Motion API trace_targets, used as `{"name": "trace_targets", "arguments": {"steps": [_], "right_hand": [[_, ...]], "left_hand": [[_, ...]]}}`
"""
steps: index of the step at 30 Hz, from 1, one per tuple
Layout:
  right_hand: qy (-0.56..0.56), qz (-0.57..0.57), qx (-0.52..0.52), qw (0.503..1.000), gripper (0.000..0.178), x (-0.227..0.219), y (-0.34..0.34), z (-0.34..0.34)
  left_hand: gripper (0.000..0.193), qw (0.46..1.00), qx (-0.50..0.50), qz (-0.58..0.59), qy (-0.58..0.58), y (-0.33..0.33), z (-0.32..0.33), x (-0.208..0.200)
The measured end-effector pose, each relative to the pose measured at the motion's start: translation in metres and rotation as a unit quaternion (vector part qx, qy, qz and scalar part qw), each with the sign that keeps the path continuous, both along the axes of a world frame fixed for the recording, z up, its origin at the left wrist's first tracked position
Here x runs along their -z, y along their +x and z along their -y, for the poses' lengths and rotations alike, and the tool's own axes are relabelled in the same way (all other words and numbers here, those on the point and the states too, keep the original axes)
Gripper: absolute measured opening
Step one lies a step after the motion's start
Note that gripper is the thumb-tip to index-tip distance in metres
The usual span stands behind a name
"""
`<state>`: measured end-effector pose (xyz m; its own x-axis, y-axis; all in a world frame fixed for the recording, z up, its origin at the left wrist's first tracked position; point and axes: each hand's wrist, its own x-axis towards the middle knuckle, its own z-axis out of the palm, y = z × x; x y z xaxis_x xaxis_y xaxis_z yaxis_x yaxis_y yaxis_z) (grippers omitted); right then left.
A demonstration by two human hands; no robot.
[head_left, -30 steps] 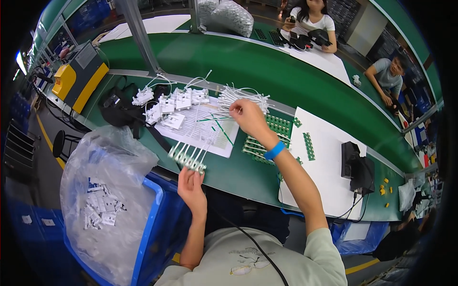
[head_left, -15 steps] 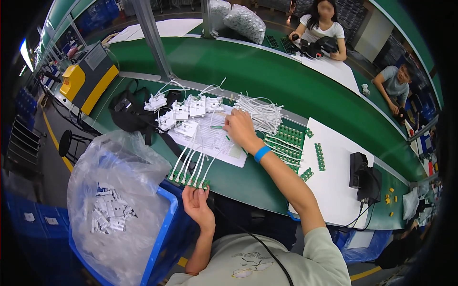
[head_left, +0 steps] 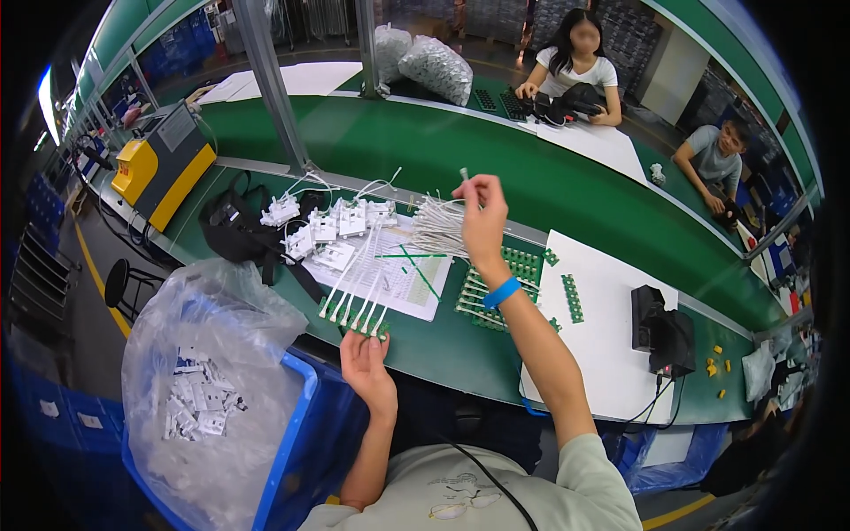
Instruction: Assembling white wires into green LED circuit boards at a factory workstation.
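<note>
My left hand point(head_left: 367, 372) is closed on the near edge of a narrow green circuit board strip point(head_left: 357, 330). Several white cables stand up from that strip and lean away toward the printed sheet point(head_left: 403, 296). My right hand point(head_left: 484, 221) is raised above the far edge of the table, its fingers pinched round a white cable whose connector end point(head_left: 464, 174) sticks up; the rest of that cable is hard to follow. Below it lies a bundle of white cables point(head_left: 436, 228). Partly behind my right wrist is a panel of green circuit boards point(head_left: 522, 264) with white cables across it.
White plastic housings point(head_left: 350, 219) and a black bag point(head_left: 232, 221) lie left of the bundle. Thin green sticks point(head_left: 421, 275) cross on the sheet. A bag-lined blue bin point(head_left: 301, 372) stands at left, a black device point(head_left: 668, 332) at right. Two people sit across the green conveyor point(head_left: 390, 133).
My right hand has lifted from the sheet beside the cable bundle, up and to the right, with a white cable now in its fingers. My left hand keeps holding the board strip.
</note>
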<state>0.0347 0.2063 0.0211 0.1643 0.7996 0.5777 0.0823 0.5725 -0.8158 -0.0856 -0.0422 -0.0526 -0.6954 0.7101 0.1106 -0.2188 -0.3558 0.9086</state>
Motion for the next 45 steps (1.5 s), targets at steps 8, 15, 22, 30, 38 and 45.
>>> {"name": "trace_targets", "arguments": {"steps": [8, 15, 22, 30, 38, 45], "right_hand": [[0.050, -0.054, 0.075, 0.995, 0.013, -0.054, 0.046, 0.020], [0.042, 0.135, -0.023, 0.990, 0.008, -0.067, 0.065, 0.093], [-0.110, 0.237, -0.249, 0.933, 0.013, -0.073, 0.069, 0.133], [-0.035, 0.245, -0.213, 0.945, 0.011, -0.061, 0.080, 0.143], [0.017, 0.319, -0.168, 0.932, 0.007, -0.054, 0.092, 0.149], [-0.041, 0.306, -0.156, 0.938, 0.011, -0.052, 0.100, 0.146]], "left_hand": [[0.038, 0.998, 0.038, 0.013, 0.038, 0.015, -0.044, -0.023], [0.042, 0.993, 0.101, 0.003, 0.064, 0.019, -0.067, -0.046], [0.040, 0.982, 0.177, -0.014, 0.068, 0.021, -0.063, -0.068], [0.042, 0.972, 0.228, 0.018, 0.055, 0.039, -0.061, -0.077], [0.046, 0.962, 0.265, 0.045, 0.048, 0.048, -0.061, -0.061], [0.046, 0.951, 0.306, 0.038, 0.028, 0.052, -0.056, -0.058]]}}
